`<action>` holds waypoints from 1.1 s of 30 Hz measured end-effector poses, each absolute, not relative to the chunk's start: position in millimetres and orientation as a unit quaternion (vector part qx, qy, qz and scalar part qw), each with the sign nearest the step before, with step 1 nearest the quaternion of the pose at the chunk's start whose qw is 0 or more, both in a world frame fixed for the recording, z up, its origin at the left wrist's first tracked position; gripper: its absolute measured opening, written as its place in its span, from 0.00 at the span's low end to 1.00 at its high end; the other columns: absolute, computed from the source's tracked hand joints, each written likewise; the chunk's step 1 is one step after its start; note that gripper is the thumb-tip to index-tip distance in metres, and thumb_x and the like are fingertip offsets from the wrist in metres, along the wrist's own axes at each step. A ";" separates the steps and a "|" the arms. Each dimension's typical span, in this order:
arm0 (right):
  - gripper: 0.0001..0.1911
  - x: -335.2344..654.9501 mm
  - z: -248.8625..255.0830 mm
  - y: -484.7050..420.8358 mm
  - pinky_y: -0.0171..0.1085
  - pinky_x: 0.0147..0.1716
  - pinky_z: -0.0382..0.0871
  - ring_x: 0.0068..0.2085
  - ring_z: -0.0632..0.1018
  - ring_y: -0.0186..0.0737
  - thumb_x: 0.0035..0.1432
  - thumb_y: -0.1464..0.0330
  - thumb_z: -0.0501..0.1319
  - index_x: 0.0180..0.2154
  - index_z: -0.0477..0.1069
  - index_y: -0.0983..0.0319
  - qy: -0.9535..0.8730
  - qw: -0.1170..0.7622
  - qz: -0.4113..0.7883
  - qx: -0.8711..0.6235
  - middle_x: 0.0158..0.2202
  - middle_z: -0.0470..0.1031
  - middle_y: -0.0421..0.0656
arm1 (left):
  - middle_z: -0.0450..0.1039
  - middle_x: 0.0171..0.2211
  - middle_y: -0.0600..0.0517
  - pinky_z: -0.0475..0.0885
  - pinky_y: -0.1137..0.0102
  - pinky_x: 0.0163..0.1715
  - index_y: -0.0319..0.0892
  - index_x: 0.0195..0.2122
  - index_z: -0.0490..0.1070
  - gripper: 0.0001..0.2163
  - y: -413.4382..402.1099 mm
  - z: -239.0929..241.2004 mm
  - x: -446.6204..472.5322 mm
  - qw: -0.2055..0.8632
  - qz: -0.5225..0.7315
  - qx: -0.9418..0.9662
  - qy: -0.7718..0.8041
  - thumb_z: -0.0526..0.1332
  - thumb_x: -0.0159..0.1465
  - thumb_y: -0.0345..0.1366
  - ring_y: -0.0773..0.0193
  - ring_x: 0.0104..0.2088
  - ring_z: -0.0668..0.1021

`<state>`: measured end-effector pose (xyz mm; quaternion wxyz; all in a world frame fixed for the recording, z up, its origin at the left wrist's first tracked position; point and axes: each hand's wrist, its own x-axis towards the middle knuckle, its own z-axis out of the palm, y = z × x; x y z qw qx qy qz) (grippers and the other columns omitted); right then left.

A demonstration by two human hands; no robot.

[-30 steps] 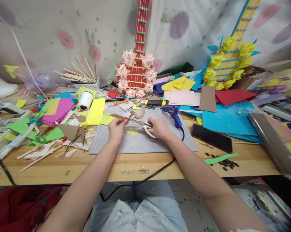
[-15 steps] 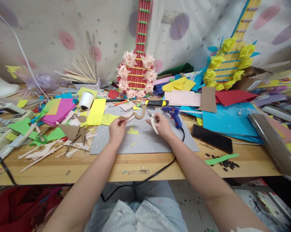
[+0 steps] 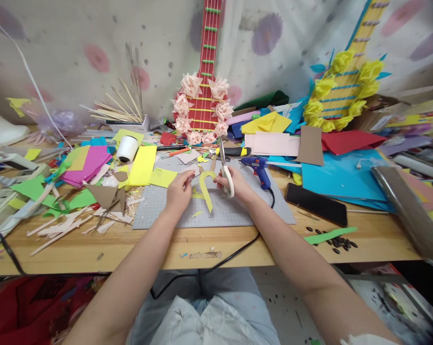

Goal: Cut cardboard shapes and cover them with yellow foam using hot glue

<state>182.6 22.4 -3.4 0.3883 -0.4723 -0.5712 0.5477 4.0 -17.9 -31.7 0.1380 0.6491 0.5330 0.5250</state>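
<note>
My right hand (image 3: 234, 186) is closed around white-handled scissors (image 3: 228, 183), whose blades point up and away from me. Between its fingertips and my left hand hangs a curved yellow strip (image 3: 205, 191), bent like a hook, its top end at the right fingertips. To the left, my left hand (image 3: 179, 190) has its fingers curled together above the mat; whether anything is pinched in them is hidden. Below both hands lies a grey cutting mat (image 3: 159, 211) with small yellow scraps on it.
A blue glue gun (image 3: 259, 170) lies right of my hand, its black cord running off the table's front edge. Nearby are a phone (image 3: 316, 204), a utility knife (image 3: 234, 151) and coloured sheets. Paper scraps crowd the left. A red flower-trimmed paper guitar (image 3: 204, 108) stands behind.
The curved strip, brown-faced and at my left fingers before, now shows yellow at my right fingertips. The scissors have turned upright, and my left fingers have drawn back from the strip.
</note>
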 end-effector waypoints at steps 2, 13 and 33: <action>0.20 183.0 -4.2 22.5 0.33 0.22 0.64 0.21 0.71 0.32 0.36 0.62 0.68 0.27 0.57 0.58 -0.582 0.377 0.546 -0.471 0.22 0.69 0.35 | 0.73 0.44 0.46 0.72 0.69 0.40 0.41 0.44 0.70 0.12 -16.6 -33.1 5.0 0.211 0.555 0.594 0.543 0.53 0.61 0.31 0.63 0.41 0.77; 0.18 175.4 -16.5 22.3 0.32 0.25 0.65 0.25 0.70 0.31 0.38 0.62 0.66 0.29 0.58 0.59 -0.660 0.349 0.503 -0.435 0.25 0.68 0.34 | 0.74 0.26 0.52 0.69 0.73 0.27 0.37 0.33 0.72 0.13 -12.2 -29.5 20.6 0.454 0.533 0.482 0.527 0.64 0.49 0.39 0.68 0.25 0.74; 0.18 175.5 -19.6 23.6 0.32 0.25 0.64 0.25 0.70 0.31 0.39 0.61 0.65 0.30 0.58 0.59 -0.657 0.361 0.484 -0.451 0.26 0.69 0.35 | 0.71 0.25 0.54 0.67 0.75 0.19 0.39 0.31 0.70 0.17 -17.3 -16.9 18.3 0.528 0.510 0.451 0.507 0.69 0.41 0.41 0.69 0.23 0.71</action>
